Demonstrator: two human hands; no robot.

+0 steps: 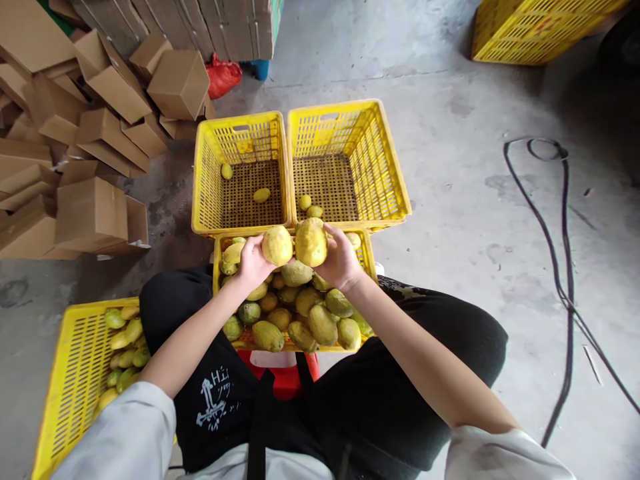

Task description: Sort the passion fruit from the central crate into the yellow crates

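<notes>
Here in the head view, the landmark is a filled yellow slatted plastic crate point(369, 257), sitting between two knees in black trousers point(450, 333) and heaped with oval green-and-yellow fruit point(323, 325). Right above that crate, both bare hands are busy! The left hand point(256, 261) has its fingers closed round a smooth, rounded pale-yellow fruit point(277, 246); the right hand point(341, 261) grips a bigger, lumpy deep-yellow fruit point(311, 242). The pair are up side by side, over the filled crate's far edge.

Just beyond the filled crate stand two yellow openwork plastic crates: the left-hand one point(204, 180) with two small yellow-green fruits point(261, 195) lying apart, the right-hand one point(385, 160) with two small round yellow fruits point(315, 211) in its near left corner. Nearer the wearer, left of the filled crate, there's another yellow plastic crate point(65, 373) with long greenish-yellow fruit point(125, 350). Farther out left, open brown cardboard boxes point(93, 210) pile up; well right, a looped black cable point(569, 253) trails across the grey floor point(450, 167).
</notes>
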